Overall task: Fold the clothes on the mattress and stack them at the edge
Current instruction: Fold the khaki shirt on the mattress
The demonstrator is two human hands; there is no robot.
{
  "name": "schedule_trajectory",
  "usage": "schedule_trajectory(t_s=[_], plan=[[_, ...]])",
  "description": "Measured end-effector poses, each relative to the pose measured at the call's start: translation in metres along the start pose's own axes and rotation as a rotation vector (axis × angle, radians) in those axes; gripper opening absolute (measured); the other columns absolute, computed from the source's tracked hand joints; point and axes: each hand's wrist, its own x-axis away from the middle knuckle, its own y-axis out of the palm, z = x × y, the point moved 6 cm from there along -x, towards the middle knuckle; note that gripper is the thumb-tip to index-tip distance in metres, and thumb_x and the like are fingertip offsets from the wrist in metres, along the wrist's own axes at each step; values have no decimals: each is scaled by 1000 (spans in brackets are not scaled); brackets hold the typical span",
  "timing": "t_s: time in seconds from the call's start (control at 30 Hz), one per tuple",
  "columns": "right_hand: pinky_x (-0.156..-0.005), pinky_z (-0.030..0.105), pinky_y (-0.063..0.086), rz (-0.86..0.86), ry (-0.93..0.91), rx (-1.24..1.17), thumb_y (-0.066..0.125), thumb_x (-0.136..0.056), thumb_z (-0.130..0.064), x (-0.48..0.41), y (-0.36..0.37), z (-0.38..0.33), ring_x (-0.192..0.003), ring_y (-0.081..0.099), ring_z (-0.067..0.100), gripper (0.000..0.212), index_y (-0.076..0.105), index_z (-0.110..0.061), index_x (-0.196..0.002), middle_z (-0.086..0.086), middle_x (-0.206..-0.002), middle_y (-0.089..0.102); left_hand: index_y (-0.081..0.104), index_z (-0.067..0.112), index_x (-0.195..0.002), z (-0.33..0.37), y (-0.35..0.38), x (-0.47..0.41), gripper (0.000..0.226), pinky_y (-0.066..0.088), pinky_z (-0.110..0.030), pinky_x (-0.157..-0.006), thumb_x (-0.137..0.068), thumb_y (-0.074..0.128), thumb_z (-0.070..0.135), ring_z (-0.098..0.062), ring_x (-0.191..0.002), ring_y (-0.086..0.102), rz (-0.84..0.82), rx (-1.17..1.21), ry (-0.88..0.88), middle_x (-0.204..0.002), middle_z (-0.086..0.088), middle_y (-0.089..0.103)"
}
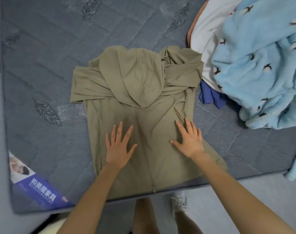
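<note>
Mid-fold: khaki hoodie lies at the mattress near edge, sleeves crossed. Left hand and right hand press flat, each grip fully open, holding nothing. Next, probably fold the hem up.

Pale grey floor borders the quilted grey mattress under soft light.

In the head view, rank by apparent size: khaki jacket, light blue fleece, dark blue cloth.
1. khaki jacket
2. light blue fleece, cut off by the frame, so unsure against the jacket
3. dark blue cloth, mostly covered
</note>
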Motion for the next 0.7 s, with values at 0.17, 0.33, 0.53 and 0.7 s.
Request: schedule_trajectory(t_s=[0.17,0.33,0.53,0.7], plan=[[-119,49,0,-81,19,28,55,-89,-55,31,10,35,-148,-7,27,83,5,-40,-152,3,-161,-12,-18,42,-144,38,35,55,72,-5,-51,-117,-96,33,57,-27,-147,-16,-124,-30,48,-154,2,-30],[-119,48,1,-29,-15,16,59,-87,-52,59,23,42,-148,-7,28,82,11,-38,-152,2,-161,-13,-20,42,-144,66,45,72,69,-9,-49,-116,-97,29,56,-26,-147,-17,-100,4,-26,-157,0,-26],[-117,50,0,83,91,9,62,-85,-52,80,34,67,-148,-5,30,85,12,-35,-152,7,-161,-7,8,32,-153,41,56,105,63,-2,-50,-117,-99,39,43,-24,-148,-4,-36,228,-277,-162,-1,-5],[-116,48,16,112,307,-265,63,-88,-43,85,38,95,-139,24,36,83,15,-23,-153,18,-153,23,9,25,-153,-9,69,142,68,2,-53,-117,-98,46,38,-30,-148,-1,16,239,-577,-161,-12,-3]])
